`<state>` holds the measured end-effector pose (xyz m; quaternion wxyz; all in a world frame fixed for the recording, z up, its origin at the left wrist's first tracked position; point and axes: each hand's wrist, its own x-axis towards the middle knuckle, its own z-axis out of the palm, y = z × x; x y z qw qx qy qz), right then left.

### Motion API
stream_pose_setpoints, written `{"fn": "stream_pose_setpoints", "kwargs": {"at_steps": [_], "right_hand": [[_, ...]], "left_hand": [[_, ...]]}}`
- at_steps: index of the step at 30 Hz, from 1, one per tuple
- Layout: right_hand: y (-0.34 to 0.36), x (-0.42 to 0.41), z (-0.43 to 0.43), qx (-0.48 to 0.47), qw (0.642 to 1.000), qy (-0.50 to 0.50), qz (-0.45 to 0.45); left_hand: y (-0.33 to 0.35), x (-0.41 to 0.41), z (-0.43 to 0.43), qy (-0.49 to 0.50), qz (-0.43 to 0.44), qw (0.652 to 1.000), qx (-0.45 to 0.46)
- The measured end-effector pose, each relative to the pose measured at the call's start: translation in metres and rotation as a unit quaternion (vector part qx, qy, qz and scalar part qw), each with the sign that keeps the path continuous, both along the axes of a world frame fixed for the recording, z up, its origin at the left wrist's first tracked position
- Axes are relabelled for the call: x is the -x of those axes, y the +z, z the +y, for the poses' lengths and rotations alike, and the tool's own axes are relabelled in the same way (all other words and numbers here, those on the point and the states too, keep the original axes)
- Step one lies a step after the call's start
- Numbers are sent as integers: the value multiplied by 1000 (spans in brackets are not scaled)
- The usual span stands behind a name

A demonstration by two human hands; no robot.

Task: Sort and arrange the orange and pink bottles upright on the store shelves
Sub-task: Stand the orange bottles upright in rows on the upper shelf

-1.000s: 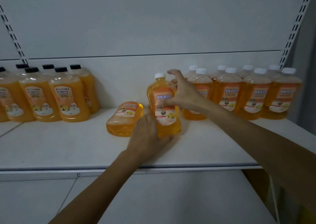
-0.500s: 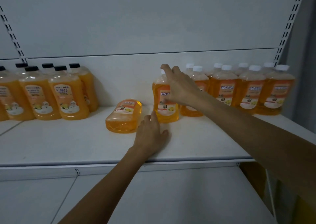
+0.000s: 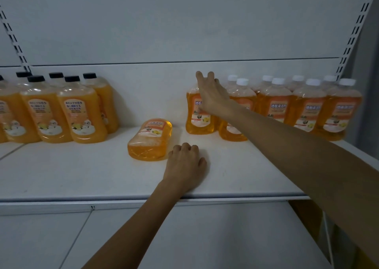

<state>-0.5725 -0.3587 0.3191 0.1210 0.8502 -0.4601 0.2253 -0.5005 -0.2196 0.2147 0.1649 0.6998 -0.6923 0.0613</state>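
Now R grip (image 3: pixel 211 96) wraps upright bottle (image 3: pixel 196 117) top; L grip (image 3: pixel 185 164) curled, empty, beside toppled bottle (image 3: pixel 150 139).

1 head-worn view, facing forward and down, close to shelf (image 3: pixel 102 178)

White-capped bottles (image 3: pixel 278 102), label heading: 地板清洁剂, white characters on an orange band; clearest on the upright bottles at the right of the shelf.
Bottle under the right hand (image 3: pixel 198 113): only 地板 shows; the hand covers what follows.
Lying bottle (image 3: pixel 150 139): a heading band of the same look, too small to read surely.
Black-capped bottles (image 3: pixel 81 113): several lines of Japanese text; トア and する can be made out, the rest blurred.
Smaller print on all labels: unreadable.
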Motion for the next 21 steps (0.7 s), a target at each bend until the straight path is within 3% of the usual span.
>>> {"fn": "stream_pose_setpoints", "kwargs": {"at_steps": [9, 14, 18, 21], "right_hand": [[-1, -2, -12, -8, 1000, -1, 6], [-3, -1, -6, 19, 998, -30, 48], [-6, -4, 20, 102, 991, 87, -8], [-19, -18, 36, -75, 985, 140, -67]], "left_hand": [[5, 1, 2, -15, 48, 999, 9], [22, -6, 15, -63, 67, 988, 121], [46, -45, 13, 3, 66, 972, 224], [48, -80, 1, 145, 124, 973, 127]]}}
